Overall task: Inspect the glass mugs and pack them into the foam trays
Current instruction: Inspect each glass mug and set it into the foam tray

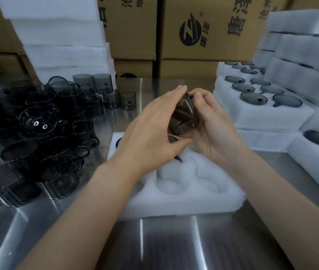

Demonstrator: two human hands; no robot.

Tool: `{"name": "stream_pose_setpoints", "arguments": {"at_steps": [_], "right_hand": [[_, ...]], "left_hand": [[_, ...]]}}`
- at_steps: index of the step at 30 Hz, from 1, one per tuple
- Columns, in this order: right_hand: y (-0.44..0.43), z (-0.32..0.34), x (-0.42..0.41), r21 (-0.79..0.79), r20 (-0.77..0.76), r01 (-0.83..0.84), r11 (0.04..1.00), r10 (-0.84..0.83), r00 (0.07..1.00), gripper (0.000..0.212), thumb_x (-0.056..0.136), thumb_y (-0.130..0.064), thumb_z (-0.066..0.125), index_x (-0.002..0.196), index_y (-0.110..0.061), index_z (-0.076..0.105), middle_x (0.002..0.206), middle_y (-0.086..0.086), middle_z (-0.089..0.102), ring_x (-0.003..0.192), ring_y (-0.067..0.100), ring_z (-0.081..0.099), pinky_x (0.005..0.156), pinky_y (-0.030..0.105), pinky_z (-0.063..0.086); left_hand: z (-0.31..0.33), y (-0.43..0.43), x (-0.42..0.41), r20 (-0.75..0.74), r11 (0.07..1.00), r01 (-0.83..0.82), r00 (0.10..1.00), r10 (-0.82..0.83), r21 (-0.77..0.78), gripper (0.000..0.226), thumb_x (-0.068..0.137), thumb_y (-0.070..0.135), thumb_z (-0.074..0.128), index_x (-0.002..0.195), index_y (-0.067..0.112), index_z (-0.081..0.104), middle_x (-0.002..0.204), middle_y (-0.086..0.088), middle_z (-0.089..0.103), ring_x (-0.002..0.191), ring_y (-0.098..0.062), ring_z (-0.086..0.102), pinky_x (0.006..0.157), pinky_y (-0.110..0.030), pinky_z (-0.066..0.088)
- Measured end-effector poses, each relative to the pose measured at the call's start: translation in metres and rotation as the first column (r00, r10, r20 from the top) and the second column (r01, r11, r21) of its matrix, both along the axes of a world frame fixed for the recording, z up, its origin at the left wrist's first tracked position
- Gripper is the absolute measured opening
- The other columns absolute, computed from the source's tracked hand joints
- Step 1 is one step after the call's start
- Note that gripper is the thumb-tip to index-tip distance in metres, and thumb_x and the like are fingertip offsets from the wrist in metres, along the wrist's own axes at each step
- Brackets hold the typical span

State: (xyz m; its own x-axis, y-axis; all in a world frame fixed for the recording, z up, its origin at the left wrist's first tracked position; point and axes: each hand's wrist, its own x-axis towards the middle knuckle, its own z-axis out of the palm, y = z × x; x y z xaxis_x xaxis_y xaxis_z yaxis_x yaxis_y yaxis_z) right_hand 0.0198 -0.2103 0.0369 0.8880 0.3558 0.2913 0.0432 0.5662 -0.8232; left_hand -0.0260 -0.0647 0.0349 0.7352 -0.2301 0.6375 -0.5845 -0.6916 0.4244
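Observation:
Both my hands hold one smoky grey glass mug [183, 118] tilted above the white foam tray [190, 193] in front of me. My right hand [213, 125] cradles the mug from the right, fingers curled round it and thumb on its rim. My left hand [154, 131] lies against its left side, fingers stretched over the top and thumb under the base. The tray's near pockets are hollow. A mug [171, 138] sits in a far pocket, mostly hidden under my hands.
A heap of loose grey glass mugs [37, 133] covers the steel table [164, 246] at left. Filled foam trays [262, 102] are stacked at right, blank foam sheets [61, 36] at back left, and cardboard boxes [203, 36] behind.

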Motion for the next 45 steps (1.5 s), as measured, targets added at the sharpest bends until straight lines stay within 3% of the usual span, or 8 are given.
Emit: {"name": "stream_pose_setpoints", "arguments": {"at_steps": [5, 13, 17, 22, 24, 28, 34, 45], "right_hand": [[0.0, -0.003, 0.002, -0.097, 0.085, -0.058, 0.994, 0.066, 0.994, 0.029, 0.096, -0.016, 0.056, 0.124, -0.009, 0.055, 0.106, 0.009, 0.07, 0.099, 0.022, 0.068, 0.077, 0.037, 0.056], [-0.004, -0.006, 0.003, -0.221, 0.151, 0.104, 0.97, -0.071, 0.986, 0.021, 0.101, -0.017, 0.051, 0.111, -0.01, 0.068, 0.096, 0.007, 0.073, 0.091, 0.019, 0.07, 0.07, 0.033, 0.057], [-0.003, -0.004, 0.002, -0.196, 0.156, 0.095, 0.976, -0.065, 0.986, 0.024, 0.102, -0.021, 0.049, 0.11, -0.011, 0.069, 0.099, 0.008, 0.073, 0.094, 0.02, 0.07, 0.073, 0.034, 0.057], [-0.004, 0.002, 0.008, -0.025, -0.082, -0.047, 0.999, 0.045, 0.996, 0.045, 0.101, -0.041, 0.042, 0.109, -0.007, 0.07, 0.105, 0.012, 0.07, 0.094, 0.023, 0.07, 0.078, 0.04, 0.057], [-0.004, 0.002, 0.009, -0.046, -0.055, -0.073, 0.996, 0.071, 0.996, 0.035, 0.099, -0.033, 0.049, 0.118, -0.007, 0.063, 0.107, 0.01, 0.067, 0.088, 0.019, 0.069, 0.077, 0.037, 0.057], [-0.004, -0.003, 0.013, -0.146, 0.031, -0.132, 0.98, 0.138, 0.99, 0.05, 0.088, -0.036, 0.06, 0.131, -0.011, 0.058, 0.13, 0.017, 0.06, 0.116, 0.027, 0.058, 0.098, 0.04, 0.046], [-0.003, -0.008, 0.009, -0.202, 0.056, -0.063, 0.977, 0.076, 0.996, 0.042, 0.065, -0.043, 0.083, 0.098, -0.019, 0.075, 0.102, 0.008, 0.073, 0.091, 0.025, 0.071, 0.074, 0.037, 0.058], [-0.009, -0.001, 0.006, -0.152, -0.028, -0.215, 0.965, 0.213, 0.977, 0.032, 0.096, -0.024, 0.051, 0.109, -0.004, 0.071, 0.109, 0.017, 0.071, 0.097, 0.029, 0.071, 0.077, 0.038, 0.059]], "left_hand": [[0.002, -0.001, -0.001, -0.046, 0.984, -0.126, 0.992, 0.121, -0.124, 0.076, 0.079, 0.025, 0.072, 0.147, 0.024, 0.038, 0.14, 0.009, 0.053, 0.128, -0.009, 0.049, 0.103, -0.029, 0.043], [0.002, -0.001, -0.002, -0.029, 0.987, -0.091, 0.996, 0.088, -0.135, 0.073, 0.072, 0.014, 0.072, 0.139, 0.023, 0.046, 0.126, 0.009, 0.061, 0.114, -0.013, 0.057, 0.093, -0.034, 0.049], [0.002, -0.001, -0.002, 0.008, 0.981, -0.025, 1.0, 0.027, -0.191, 0.072, 0.069, 0.009, 0.072, 0.137, 0.018, 0.05, 0.128, 0.007, 0.06, 0.117, -0.008, 0.054, 0.099, -0.02, 0.042], [0.001, 0.007, 0.0, -0.011, 0.931, 0.097, 0.994, -0.108, -0.353, 0.071, 0.072, -0.002, 0.071, 0.136, 0.018, 0.049, 0.133, 0.003, 0.055, 0.127, -0.014, 0.05, 0.107, -0.04, 0.042], [0.002, 0.008, 0.0, -0.037, 0.894, 0.168, 0.979, -0.201, -0.416, 0.072, 0.075, -0.004, 0.069, 0.138, 0.019, 0.046, 0.135, 0.002, 0.053, 0.129, -0.013, 0.05, 0.109, -0.039, 0.042], [0.001, 0.01, 0.003, -0.057, 0.86, 0.229, 0.957, -0.285, -0.456, 0.066, 0.076, -0.006, 0.065, 0.137, 0.01, 0.048, 0.134, -0.006, 0.055, 0.129, -0.018, 0.051, 0.11, -0.041, 0.042], [0.001, 0.013, 0.003, -0.1, 0.91, 0.151, 0.974, -0.205, -0.387, 0.078, 0.067, 0.018, 0.084, 0.136, 0.024, 0.049, 0.138, 0.003, 0.053, 0.131, -0.009, 0.048, 0.11, -0.037, 0.041], [0.004, 0.016, 0.0, -0.076, 0.943, 0.117, 0.986, -0.147, -0.31, 0.065, 0.09, 0.038, 0.054, 0.146, 0.036, 0.021, 0.13, 0.024, 0.044, 0.132, 0.004, 0.041, 0.109, -0.015, 0.032]]}}
